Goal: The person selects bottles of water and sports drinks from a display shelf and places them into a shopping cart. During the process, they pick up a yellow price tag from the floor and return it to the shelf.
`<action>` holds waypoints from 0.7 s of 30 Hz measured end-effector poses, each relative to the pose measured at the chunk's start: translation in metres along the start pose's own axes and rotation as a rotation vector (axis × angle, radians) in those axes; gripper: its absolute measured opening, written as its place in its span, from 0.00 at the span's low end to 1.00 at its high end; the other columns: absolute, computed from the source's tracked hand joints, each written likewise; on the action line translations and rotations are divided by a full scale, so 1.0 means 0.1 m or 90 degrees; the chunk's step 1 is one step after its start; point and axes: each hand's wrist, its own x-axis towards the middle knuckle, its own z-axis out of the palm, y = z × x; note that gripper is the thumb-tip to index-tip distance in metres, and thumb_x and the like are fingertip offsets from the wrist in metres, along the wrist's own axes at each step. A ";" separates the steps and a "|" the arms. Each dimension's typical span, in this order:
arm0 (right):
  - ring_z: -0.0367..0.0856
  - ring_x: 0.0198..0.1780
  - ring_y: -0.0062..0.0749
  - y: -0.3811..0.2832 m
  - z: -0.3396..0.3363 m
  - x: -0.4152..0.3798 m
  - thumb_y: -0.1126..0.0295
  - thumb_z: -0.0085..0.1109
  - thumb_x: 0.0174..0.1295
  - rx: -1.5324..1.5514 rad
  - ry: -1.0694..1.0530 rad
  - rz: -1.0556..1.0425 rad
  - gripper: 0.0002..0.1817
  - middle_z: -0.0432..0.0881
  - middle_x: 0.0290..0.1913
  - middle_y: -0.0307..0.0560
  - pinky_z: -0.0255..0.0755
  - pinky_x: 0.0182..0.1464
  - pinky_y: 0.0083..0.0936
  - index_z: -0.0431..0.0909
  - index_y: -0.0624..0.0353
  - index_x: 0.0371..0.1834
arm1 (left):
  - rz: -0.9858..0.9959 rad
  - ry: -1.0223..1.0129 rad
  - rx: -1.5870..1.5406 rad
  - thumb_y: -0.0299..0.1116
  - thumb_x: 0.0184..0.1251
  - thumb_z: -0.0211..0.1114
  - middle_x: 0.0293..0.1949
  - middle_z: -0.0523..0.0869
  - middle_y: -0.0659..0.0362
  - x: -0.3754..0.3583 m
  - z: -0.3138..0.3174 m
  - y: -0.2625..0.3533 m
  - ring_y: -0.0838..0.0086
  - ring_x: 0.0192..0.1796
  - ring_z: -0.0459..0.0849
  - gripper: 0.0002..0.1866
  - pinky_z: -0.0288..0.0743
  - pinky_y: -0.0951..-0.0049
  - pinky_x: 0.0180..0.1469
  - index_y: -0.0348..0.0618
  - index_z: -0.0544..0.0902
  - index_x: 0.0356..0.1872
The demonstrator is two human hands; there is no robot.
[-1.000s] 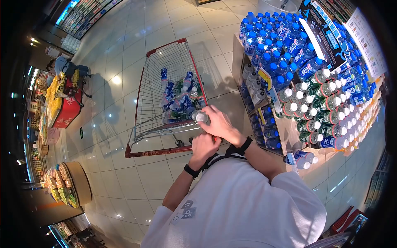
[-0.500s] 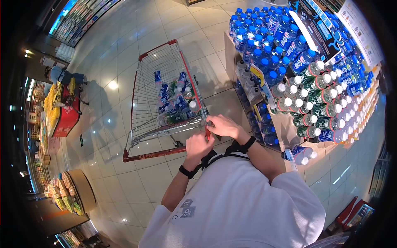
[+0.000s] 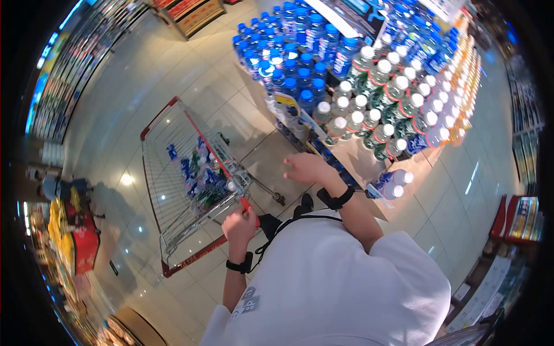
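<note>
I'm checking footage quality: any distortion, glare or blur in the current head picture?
Head view: curved, wide-angle bending with dark corners; head view: bright glare on the floor left of the shopping cart; head view: shelves at upper left look soft.

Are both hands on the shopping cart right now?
No, only the left hand grips the shopping cart; the right hand is off it, in the air near the bottle display.
</note>
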 end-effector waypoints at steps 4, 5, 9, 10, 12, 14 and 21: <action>0.87 0.61 0.56 0.32 -0.39 -0.32 0.50 0.69 0.67 0.058 0.106 0.113 0.30 0.89 0.57 0.60 0.80 0.62 0.47 0.81 0.59 0.66 | -0.004 -0.003 0.000 0.50 0.70 0.67 0.30 0.91 0.46 0.02 -0.07 0.02 0.46 0.35 0.91 0.20 0.83 0.48 0.41 0.42 0.92 0.35; 0.88 0.60 0.57 0.37 -0.49 -0.42 0.50 0.69 0.67 0.084 0.140 0.151 0.30 0.90 0.56 0.59 0.80 0.62 0.47 0.82 0.60 0.65 | -0.013 -0.015 -0.002 0.50 0.71 0.67 0.30 0.91 0.45 0.03 -0.08 0.03 0.46 0.35 0.91 0.20 0.83 0.48 0.41 0.42 0.92 0.35; 0.89 0.56 0.57 0.53 -0.76 -0.75 0.52 0.70 0.66 0.107 0.254 0.215 0.28 0.91 0.53 0.60 0.81 0.59 0.46 0.84 0.61 0.63 | -0.014 -0.037 0.029 0.51 0.71 0.66 0.30 0.91 0.45 0.05 -0.11 0.05 0.45 0.35 0.91 0.21 0.83 0.47 0.41 0.42 0.92 0.34; 0.90 0.52 0.53 0.63 -0.76 -0.77 0.55 0.72 0.66 0.121 0.328 0.219 0.28 0.91 0.50 0.58 0.82 0.55 0.42 0.83 0.61 0.64 | -0.032 -0.053 0.023 0.50 0.72 0.66 0.31 0.91 0.46 0.05 -0.12 0.07 0.46 0.36 0.91 0.21 0.82 0.48 0.42 0.41 0.93 0.37; 0.91 0.48 0.49 0.71 -0.76 -0.75 0.63 0.73 0.66 0.155 0.459 0.226 0.29 0.90 0.53 0.57 0.83 0.51 0.39 0.80 0.60 0.69 | -0.050 -0.067 0.020 0.49 0.73 0.65 0.33 0.92 0.46 0.04 -0.13 0.08 0.46 0.38 0.91 0.21 0.82 0.49 0.43 0.40 0.94 0.39; 0.91 0.50 0.49 0.69 -0.73 -0.69 0.65 0.72 0.67 0.150 0.543 0.179 0.29 0.87 0.58 0.57 0.83 0.51 0.39 0.78 0.59 0.71 | -0.043 -0.061 0.002 0.49 0.73 0.65 0.34 0.92 0.47 0.03 -0.12 0.06 0.46 0.38 0.91 0.21 0.82 0.49 0.43 0.40 0.94 0.39; 0.87 0.58 0.58 0.73 -0.52 -0.43 0.73 0.65 0.66 0.118 0.517 0.017 0.30 0.73 0.76 0.52 0.82 0.57 0.48 0.74 0.53 0.73 | -0.034 -0.058 0.009 0.49 0.73 0.66 0.33 0.92 0.46 0.03 -0.14 0.08 0.47 0.38 0.91 0.21 0.82 0.50 0.42 0.40 0.93 0.38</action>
